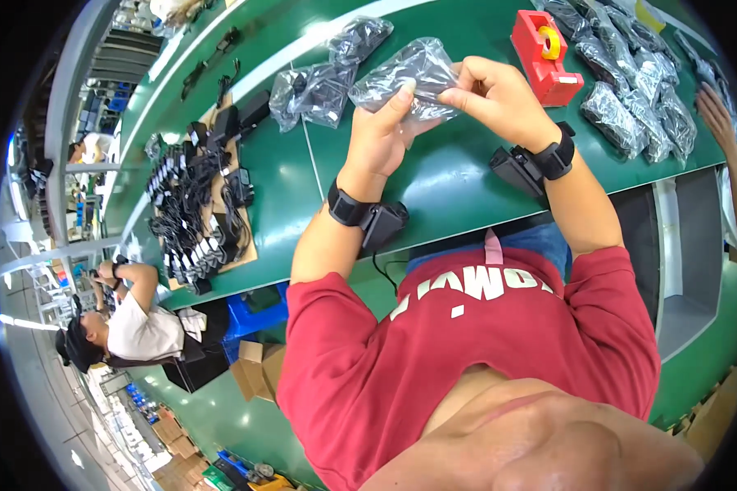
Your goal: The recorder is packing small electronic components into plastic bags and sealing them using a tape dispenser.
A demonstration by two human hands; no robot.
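Both hands are up over the green bench, working one item between them. Left hand has its thumb and fingers closed on the near end of a clear crinkled plastic bag with a dark object inside, and right hand pinches the bag's open edge between thumb and forefinger, the other fingers curled in. So the bag hangs in the air just above the green table top, held at two points, not resting on anything.

It looks light to me, soft film that creases and shines, likely a bit slippery, with a firmer dark lump inside giving it its shape. I'd judge the lump is the place to grip for control, and the loose film edge the place to pinch for folding or sealing.

Each wrist wears a black strap with a small black box on it. Just beyond the left hand lie two more filled clear bags, and another farther out. Near the right hand sits a red tape dispenser with a yellow roll, and past it a row of filled bags. At the far right edge another person's hand reaches in. Off to the left, a heap of black adapters and cables on a board
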